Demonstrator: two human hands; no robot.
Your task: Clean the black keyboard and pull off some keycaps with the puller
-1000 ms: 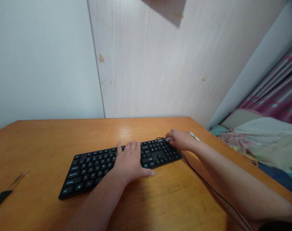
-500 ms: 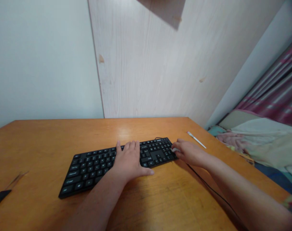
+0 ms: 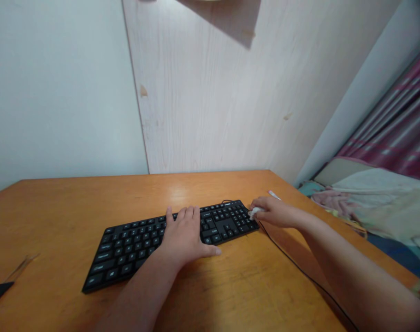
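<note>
A black keyboard (image 3: pixel 133 244) lies at a slant on the wooden table. My left hand (image 3: pixel 184 235) rests flat across its middle, fingers spread and thumb stretched out to the right past the near edge. At the keyboard's right end, my right hand (image 3: pixel 270 212) pinches a crumpled white tissue (image 3: pixel 256 212) against the side by the number keys. Fingertips and part of the tissue are hidden. The black cable (image 3: pixel 299 268) runs from near that end under the right forearm side toward me.
Behind my right hand lies a slim white stick (image 3: pixel 274 195), partly covered. A small black object with thin strands (image 3: pixel 1 293) sits at the table's left. The wall (image 3: pixel 203 115) stands behind the table (image 3: pixel 71 198); bedding (image 3: pixel 372 193) is off to the right.
My right hand has slid from the keyboard's far right corner to its right side, with the tissue showing more. The left hand stays on the keyboard. The view has shifted slightly.
</note>
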